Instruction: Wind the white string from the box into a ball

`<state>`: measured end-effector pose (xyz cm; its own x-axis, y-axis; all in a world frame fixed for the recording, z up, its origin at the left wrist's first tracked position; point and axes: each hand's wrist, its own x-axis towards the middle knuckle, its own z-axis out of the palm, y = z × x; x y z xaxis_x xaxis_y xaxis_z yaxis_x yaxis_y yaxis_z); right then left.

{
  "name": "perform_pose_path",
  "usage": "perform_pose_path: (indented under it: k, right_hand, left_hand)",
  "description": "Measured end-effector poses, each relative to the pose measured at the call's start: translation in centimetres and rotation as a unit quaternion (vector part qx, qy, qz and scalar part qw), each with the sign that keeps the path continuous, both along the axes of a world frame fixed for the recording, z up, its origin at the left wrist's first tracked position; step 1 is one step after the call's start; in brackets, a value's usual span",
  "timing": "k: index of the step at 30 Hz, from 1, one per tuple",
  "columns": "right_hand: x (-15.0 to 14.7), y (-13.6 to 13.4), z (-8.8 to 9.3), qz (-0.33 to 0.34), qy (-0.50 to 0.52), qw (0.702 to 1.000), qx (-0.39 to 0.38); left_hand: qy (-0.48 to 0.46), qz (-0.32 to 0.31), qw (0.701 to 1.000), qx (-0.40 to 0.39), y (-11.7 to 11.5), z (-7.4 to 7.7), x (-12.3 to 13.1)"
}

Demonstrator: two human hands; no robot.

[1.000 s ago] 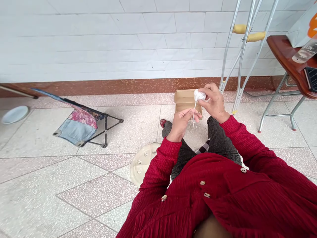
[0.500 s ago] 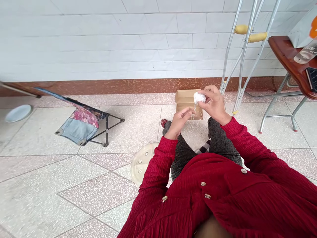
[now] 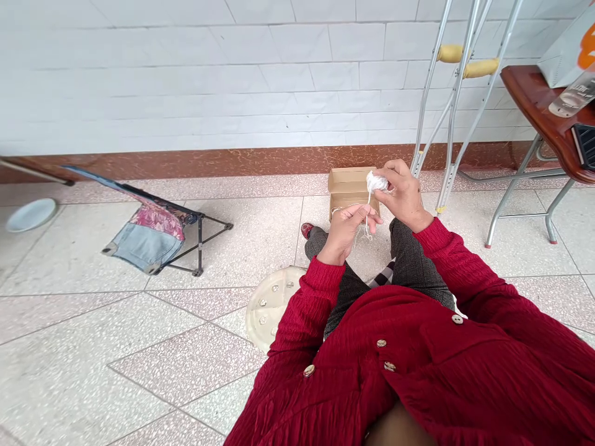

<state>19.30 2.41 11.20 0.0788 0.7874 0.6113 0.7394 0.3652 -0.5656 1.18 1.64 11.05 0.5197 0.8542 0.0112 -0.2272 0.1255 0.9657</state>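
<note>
A small white ball of yarn (image 3: 376, 182) is pinched in the fingers of my right hand (image 3: 402, 193). From it a short white strand (image 3: 369, 199) runs down to my left hand (image 3: 346, 229), whose thumb and forefinger close on it. Loose loops of the same yarn dangle below the left fingers. Behind and beneath both hands, an open cardboard box (image 3: 341, 179) lies on the floor; its inside is partly hidden by the hands.
Crutches (image 3: 453, 105) with yellow grips lean on the tiled wall. To their right stands a brown table (image 3: 530, 93) holding a bottle (image 3: 569, 99). A folding stool (image 3: 149, 241) and a white dish (image 3: 31, 215) are at left; a round pale lid-like disc (image 3: 264, 303) sits beside my leg.
My left hand has moved right and closer to the ball, now pinching the strand just under it. The right hand keeps its hold, nearly in place.
</note>
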Motion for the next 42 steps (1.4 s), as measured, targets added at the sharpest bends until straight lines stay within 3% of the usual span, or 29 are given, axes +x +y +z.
perform_pose_path:
  k: [7,13,17,20,24,27,29,33,36,39,42]
  right_hand:
    - [0.4,1.1,-1.4,-0.009,0.085,0.996,-0.010]
    - [-0.2,1.4,-0.7,-0.002,0.187,0.981,-0.052]
    - [-0.4,1.1,-0.2,0.053,0.274,0.957,-0.077]
    - [-0.4,0.4,0.5,0.129,0.335,0.922,-0.143]
    - [-0.2,-1.0,1.7,0.232,0.413,0.836,-0.278]
    - [0.0,-2.0,2.0,0.280,0.412,0.790,-0.358]
    - [0.1,-2.6,1.6,0.285,0.404,0.778,-0.387]
    - [0.2,-2.7,-0.4,0.234,0.395,0.799,-0.389]
    - [0.0,-1.8,-2.4,0.157,0.396,0.838,-0.341]
    - [-0.4,-0.6,-3.7,0.080,0.402,0.872,-0.267]
    - [-0.8,0.3,-3.7,0.053,0.432,0.871,-0.229]
  left_hand:
    - [0.013,-0.024,1.000,0.008,-1.4,0.6,-1.5]
    - [0.003,-0.051,0.999,0.008,-1.8,-0.4,-2.2]
    - [0.023,-0.057,0.998,0.003,-1.5,-1.8,-2.7]
    - [0.072,-0.029,0.996,0.037,-0.5,-3.1,-3.1]
    - [0.146,-0.038,0.983,0.102,1.9,-4.4,-3.1]
    - [0.195,-0.012,0.968,0.155,4.1,-4.0,-2.8]
    - [0.242,0.014,0.941,0.236,5.3,-2.9,-2.7]
    - [0.322,0.009,0.870,0.374,6.3,-0.1,-2.3]
    - [0.364,0.004,0.847,0.388,5.6,1.1,-2.0]
    - [0.356,-0.041,0.882,0.306,4.4,1.1,-1.7]
    - [0.306,-0.071,0.919,0.241,3.2,0.4,-1.6]
